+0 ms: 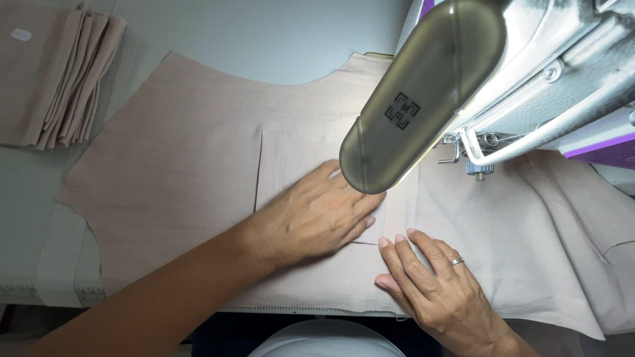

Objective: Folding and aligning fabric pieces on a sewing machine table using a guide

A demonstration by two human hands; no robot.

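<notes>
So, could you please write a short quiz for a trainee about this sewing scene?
1. True or false: both hands lie flat on the beige fabric panel.
2. Which hand wears a ring? A) left hand B) right hand
3. Fill in: the stack of folded beige pieces lies at the top ____ of the table.

Key:
1. True; the left hand presses the sewn-on pocket piece, and the right hand rests beside it, near the sewing machine.
2. B
3. left
</notes>
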